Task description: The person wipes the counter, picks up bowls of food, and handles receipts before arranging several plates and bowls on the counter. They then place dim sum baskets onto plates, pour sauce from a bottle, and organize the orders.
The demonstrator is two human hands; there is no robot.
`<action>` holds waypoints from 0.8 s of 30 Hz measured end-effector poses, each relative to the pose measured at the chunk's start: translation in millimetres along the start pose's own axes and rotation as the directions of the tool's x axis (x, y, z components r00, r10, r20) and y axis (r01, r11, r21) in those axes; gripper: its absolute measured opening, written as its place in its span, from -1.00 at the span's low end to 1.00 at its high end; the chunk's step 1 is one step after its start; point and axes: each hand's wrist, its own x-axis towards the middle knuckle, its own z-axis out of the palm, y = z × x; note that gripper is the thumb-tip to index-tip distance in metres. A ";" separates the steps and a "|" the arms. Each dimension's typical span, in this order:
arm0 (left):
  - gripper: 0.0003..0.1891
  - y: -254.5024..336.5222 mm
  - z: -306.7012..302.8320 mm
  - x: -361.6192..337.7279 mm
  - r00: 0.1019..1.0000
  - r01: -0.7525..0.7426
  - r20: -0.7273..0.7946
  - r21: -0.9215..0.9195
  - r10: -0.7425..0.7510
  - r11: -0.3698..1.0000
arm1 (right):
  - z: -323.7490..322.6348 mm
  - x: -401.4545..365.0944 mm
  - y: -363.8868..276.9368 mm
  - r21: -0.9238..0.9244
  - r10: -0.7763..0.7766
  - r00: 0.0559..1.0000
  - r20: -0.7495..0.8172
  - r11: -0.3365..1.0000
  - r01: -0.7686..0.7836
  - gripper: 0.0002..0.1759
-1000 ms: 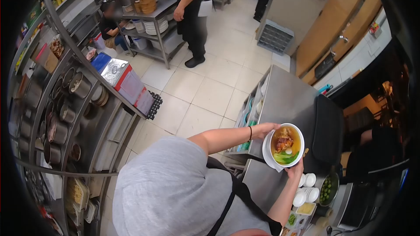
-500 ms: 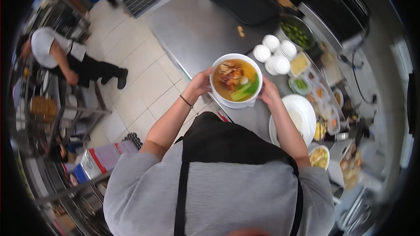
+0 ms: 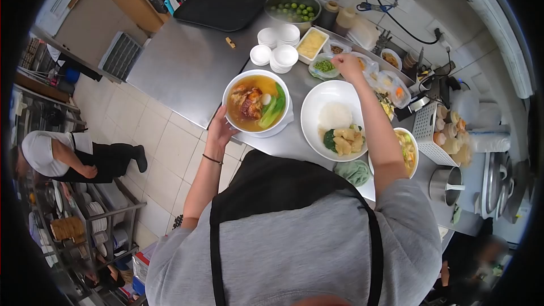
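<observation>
A white bowl of soup (image 3: 256, 103) with browned meat, leafy greens and a pale round slice stands over a white plate (image 3: 277, 127) at the counter's front edge. My left hand (image 3: 221, 129) grips the bowl's left side, thumb near the rim. Farther right, my right hand (image 3: 348, 68) is at the small tub of chopped green herbs (image 3: 323, 67), its fingers pinched together; what they hold, if anything, is hidden. Below that forearm lies a wide white dish (image 3: 317, 105) with rice, broccoli and pale chunks of food.
Stacked small white cups (image 3: 283, 56), a tub of yellow paste (image 3: 311, 43) and a metal bowl of green fruit (image 3: 293, 8) stand behind. A black tray (image 3: 224, 4) lies at the back left. Another noodle-like bowl (image 3: 409, 150) sits right. A co-worker (image 3: 62, 156) stands by shelves at left.
My right hand has left the soup bowl and moved to the herb tub. My left hand stays on the bowl. The view has turned, showing more of the right side.
</observation>
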 end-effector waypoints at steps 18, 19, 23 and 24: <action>-0.41 -41.9 39.7 -26.6 0.999 0.008 -0.033 -0.147 -0.013 0.989 | 53.9 45.8 46.6 -0.348 -0.189 0.975 0.117 0.912 0.219 -0.86; -0.41 -43.6 36.1 -28.5 0.999 0.007 -0.039 -0.150 -0.013 0.989 | 54.2 45.2 49.6 -0.345 -0.191 0.974 0.124 0.912 0.223 -0.86; -0.49 -43.2 10.5 -30.5 0.998 -0.054 -0.038 -0.085 0.051 0.995 | 32.7 39.7 9.0 0.197 0.064 0.991 0.119 0.977 -0.086 -0.79; -0.50 -43.4 4.4 -32.4 0.998 -0.057 -0.042 -0.081 0.054 0.995 | 29.5 29.4 -11.1 0.371 -0.006 0.981 0.196 0.926 -0.068 -0.81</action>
